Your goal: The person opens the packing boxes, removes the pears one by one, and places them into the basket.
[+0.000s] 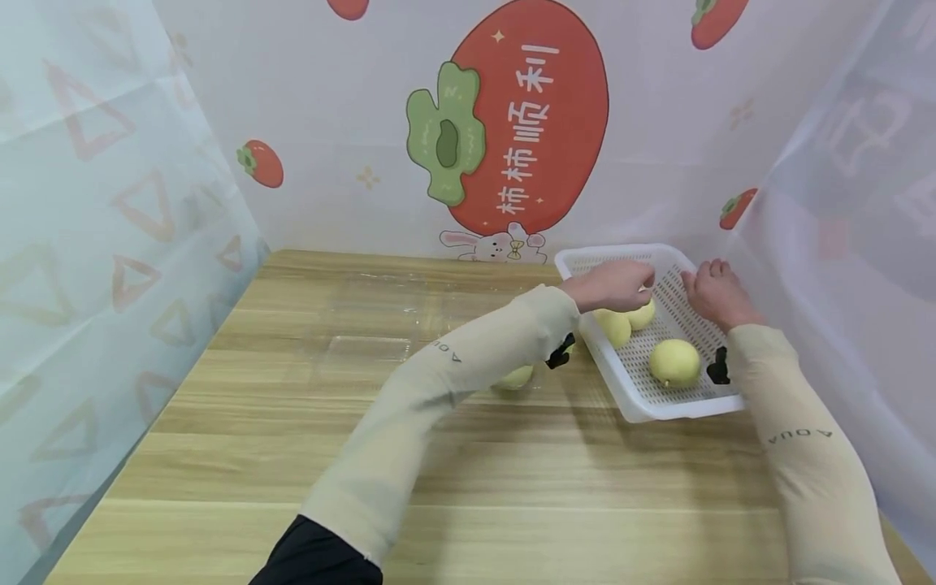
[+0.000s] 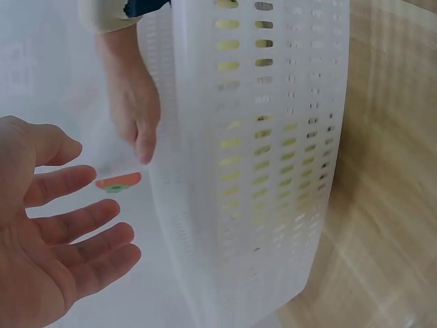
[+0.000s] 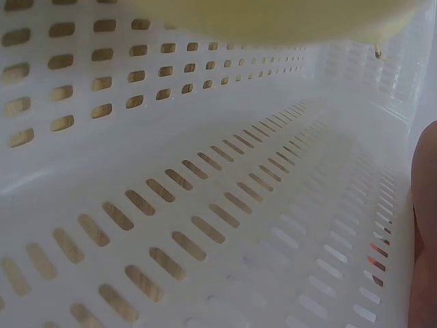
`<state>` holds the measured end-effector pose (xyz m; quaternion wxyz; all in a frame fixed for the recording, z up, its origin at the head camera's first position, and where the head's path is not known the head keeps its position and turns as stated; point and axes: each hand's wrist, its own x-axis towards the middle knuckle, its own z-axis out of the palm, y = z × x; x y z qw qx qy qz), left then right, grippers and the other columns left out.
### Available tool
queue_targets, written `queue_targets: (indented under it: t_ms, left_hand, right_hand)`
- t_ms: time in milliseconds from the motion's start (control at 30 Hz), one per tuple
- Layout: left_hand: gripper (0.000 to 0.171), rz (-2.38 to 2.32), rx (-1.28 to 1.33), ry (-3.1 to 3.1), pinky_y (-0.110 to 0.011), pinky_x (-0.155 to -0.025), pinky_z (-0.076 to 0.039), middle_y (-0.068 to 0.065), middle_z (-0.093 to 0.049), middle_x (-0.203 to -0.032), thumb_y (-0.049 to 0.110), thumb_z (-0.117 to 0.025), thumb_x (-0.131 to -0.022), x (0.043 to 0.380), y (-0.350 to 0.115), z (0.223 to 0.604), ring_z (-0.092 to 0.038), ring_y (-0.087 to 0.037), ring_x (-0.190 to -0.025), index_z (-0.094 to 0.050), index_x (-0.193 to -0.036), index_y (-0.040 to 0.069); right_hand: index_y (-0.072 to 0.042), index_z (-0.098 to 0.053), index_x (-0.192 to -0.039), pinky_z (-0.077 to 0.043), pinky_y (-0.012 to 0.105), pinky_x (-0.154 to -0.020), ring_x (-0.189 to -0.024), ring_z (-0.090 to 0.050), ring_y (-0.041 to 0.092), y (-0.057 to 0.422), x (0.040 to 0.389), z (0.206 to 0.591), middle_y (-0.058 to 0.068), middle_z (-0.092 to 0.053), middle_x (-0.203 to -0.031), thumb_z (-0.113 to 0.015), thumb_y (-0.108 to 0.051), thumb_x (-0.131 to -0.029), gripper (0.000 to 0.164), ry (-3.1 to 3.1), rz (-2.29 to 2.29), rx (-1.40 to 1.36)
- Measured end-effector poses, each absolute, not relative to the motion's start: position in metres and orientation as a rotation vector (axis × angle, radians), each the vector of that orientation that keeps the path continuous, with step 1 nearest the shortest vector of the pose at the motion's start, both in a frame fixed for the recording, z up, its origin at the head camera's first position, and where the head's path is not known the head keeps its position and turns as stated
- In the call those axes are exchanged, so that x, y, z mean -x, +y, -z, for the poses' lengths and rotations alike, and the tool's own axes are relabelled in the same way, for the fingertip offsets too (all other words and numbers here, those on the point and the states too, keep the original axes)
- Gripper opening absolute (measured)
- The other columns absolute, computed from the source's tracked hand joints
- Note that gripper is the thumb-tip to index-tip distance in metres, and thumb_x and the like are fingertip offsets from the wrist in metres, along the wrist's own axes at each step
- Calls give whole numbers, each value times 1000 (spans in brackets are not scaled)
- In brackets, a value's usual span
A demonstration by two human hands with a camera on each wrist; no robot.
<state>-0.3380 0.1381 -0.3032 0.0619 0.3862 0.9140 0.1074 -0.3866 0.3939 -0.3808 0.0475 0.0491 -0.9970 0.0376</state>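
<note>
A white slotted plastic basket (image 1: 634,410) stands at the right of the table, with several round pale-yellow fruits (image 1: 674,362) inside. My left hand (image 1: 613,285) is over the basket's far left part. In the left wrist view its fingers (image 2: 75,222) are spread and loosely bent, with nothing between them. By the basket's right rim is my right hand (image 1: 720,295), fingers loosely bent, thumb towards the rim; no fruit shows in it. The right wrist view looks along the basket's inside, a yellow fruit (image 3: 287,17) close overhead and part of the right hand (image 3: 425,225) at the edge.
Clear plastic packaging (image 1: 369,348) lies on the wooden table (image 1: 439,520) left of the basket. Another yellow fruit (image 1: 516,378) shows below my left forearm. Printed cloth (image 1: 329,211) walls in the back and both sides, with the right one close by the basket.
</note>
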Motion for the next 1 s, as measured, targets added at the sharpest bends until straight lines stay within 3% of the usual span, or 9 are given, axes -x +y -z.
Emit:
queue_targets:
  t_ms: [100, 500, 767, 1000]
  left_hand:
    - [32, -329, -1223, 2761, -19, -89, -46, 3, -62, -125, 23, -44, -100, 333, 130, 296, -54, -6, -99, -55, -128, 13]
    - [32, -256, -1413, 2820, -22, -94, -47, 0, -64, -127, 20, -47, -98, 317, 97, 288, -60, -10, -111, -58, -126, 12]
    - [33, -208, -1465, 2840, -27, -97, -47, -3, -63, -129, 21, -49, -98, 308, 63, 294, -59, -14, -115, -58, -129, 11]
    - [33, -251, -1419, 2847, -30, -91, -49, -5, -63, -127, 22, -50, -98, 303, 41, 302, -59, -16, -110, -58, -128, 11]
  right_hand:
    - [32, -16, -136, -16, 67, -114, -133, -15, 66, 394, 386, 381, 56, -14, -140, -14, -38, -106, 76, -3044, -127, -154]
    - [31, -13, -138, -12, 67, -115, -135, -11, 65, 392, 385, 381, 54, -10, -142, -11, -41, -105, 78, -3059, -173, -151]
    - [27, -10, -141, -8, 65, -116, -138, -8, 63, 391, 386, 380, 51, -7, -145, -9, -46, -104, 83, -3076, -195, -128]
    - [28, -9, -141, -9, 66, -116, -137, -8, 64, 391, 385, 378, 52, -7, -145, -10, -44, -105, 80, -3078, -197, -137]
